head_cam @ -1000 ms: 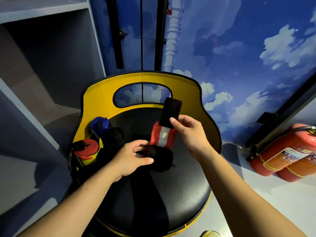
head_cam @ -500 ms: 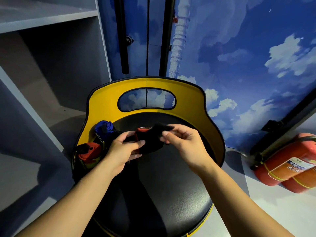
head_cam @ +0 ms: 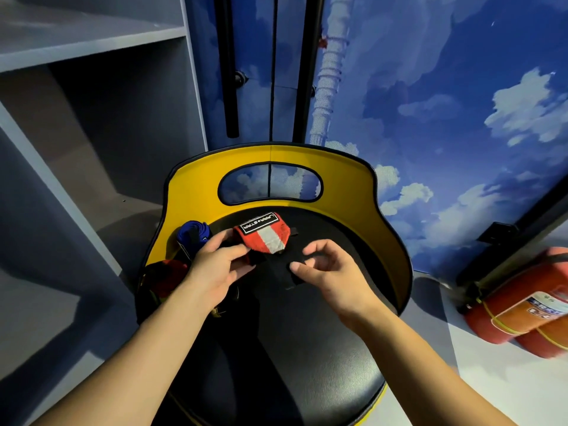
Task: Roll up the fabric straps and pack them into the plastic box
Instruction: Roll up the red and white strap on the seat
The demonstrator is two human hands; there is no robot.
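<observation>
Right hand (head_cam: 330, 270) released red strap (head_cam: 264, 236); box possibly hidden left.

Three fabric straps: one red-and-white (head_cam: 263, 236), one blue roll (head_cam: 193, 234), one red roll (head_cam: 169, 273), two fire extinguishers (head_cam: 522, 305), one chair (head_cam: 196, 192)

Over a black round seat (head_cam: 307, 348) with a curved yellow backrest (head_cam: 196, 192), the left hand (head_cam: 212, 269) pinches a red strap with a white stripe and a black label (head_cam: 264, 235), its black end trailing down toward the seat. The right hand (head_cam: 332, 272) hovers just to the right with fingers loosely curled, the thumb near the strap's black part; whether it touches is unclear. At the seat's left edge sit a blue rolled strap (head_cam: 193, 233) and, nearer, a red rolled one (head_cam: 167, 273). Grey shelves (head_cam: 92, 41) stand on the left; red fire extinguishers (head_cam: 522, 305) lie on the floor at right.
</observation>
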